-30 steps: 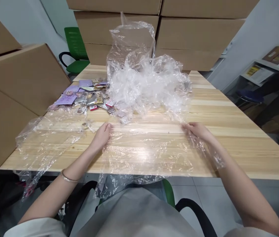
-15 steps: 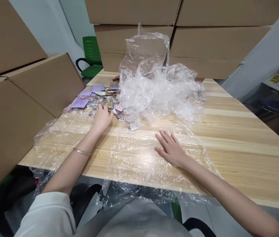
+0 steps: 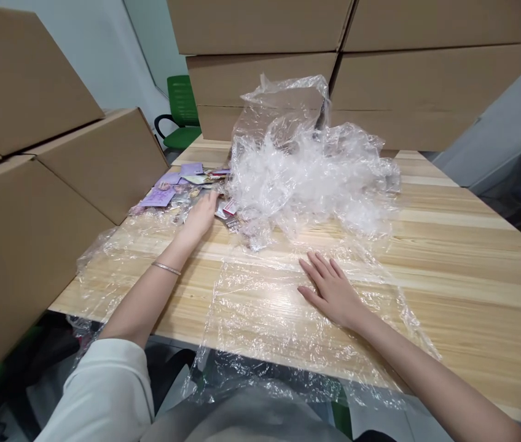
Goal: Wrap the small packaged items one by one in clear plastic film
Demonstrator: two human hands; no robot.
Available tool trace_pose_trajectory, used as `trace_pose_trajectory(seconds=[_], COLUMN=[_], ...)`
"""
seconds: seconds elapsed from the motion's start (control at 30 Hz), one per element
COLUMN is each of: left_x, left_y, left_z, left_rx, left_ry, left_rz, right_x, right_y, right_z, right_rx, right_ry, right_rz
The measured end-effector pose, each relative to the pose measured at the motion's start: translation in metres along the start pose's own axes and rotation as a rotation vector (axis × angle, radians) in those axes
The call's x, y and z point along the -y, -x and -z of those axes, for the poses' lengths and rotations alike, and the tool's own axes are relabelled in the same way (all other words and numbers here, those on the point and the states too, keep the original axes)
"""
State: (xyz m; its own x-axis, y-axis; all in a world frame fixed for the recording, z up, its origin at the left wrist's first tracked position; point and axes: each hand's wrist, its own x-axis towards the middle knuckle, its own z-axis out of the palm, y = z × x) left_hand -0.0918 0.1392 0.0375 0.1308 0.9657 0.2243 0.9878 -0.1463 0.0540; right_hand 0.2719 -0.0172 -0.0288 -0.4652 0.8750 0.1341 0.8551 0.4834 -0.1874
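My left hand (image 3: 203,213) reaches into a spread of small flat packets at the table's left side. Its fingers are curled together and partly hidden, and I cannot make out what they hold. Around it lie a purple packet (image 3: 158,196), another purple packet (image 3: 191,169) farther back and a small red-and-white packet (image 3: 230,207) just to its right. With fingers spread, my right hand (image 3: 332,288) rests flat on a clear plastic bag (image 3: 260,307), which lies over the table and hangs past the near edge.
A large heap of crumpled clear plastic (image 3: 306,178) stands mid-table. More clear film (image 3: 117,245) lies at the left edge of the wooden table (image 3: 467,276). Cardboard boxes (image 3: 104,166) stand at left, and stacked cartons (image 3: 426,92) behind. A green chair (image 3: 183,110) is beyond.
My left hand has shifted slightly forward over the packets and its fingers have drawn together, covering a gold-coloured packet. My right hand stays on the plastic bag. The whole view has shifted a little.
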Motion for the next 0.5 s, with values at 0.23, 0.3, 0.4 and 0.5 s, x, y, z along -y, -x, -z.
trace_pose_trajectory(seconds=[0.23, 0.3, 0.4, 0.5], left_x=[0.012, 0.013, 0.012, 0.009], left_y=[0.008, 0.007, 0.003, -0.002], left_z=[-0.006, -0.008, -0.013, -0.020], left_rx=[0.089, 0.078, 0.044, 0.031], left_ry=[-0.099, -0.126, -0.152, -0.163], left_rz=[-0.209, -0.241, -0.255, -0.256], right_x=[0.002, 0.002, 0.002, 0.002], right_y=[0.000, 0.000, 0.000, 0.000], right_z=[0.003, 0.004, 0.003, 0.002], right_rx=[0.032, 0.017, 0.007, 0.031], right_ry=[-0.014, -0.013, -0.003, 0.013], right_rz=[-0.014, -0.014, -0.014, -0.015])
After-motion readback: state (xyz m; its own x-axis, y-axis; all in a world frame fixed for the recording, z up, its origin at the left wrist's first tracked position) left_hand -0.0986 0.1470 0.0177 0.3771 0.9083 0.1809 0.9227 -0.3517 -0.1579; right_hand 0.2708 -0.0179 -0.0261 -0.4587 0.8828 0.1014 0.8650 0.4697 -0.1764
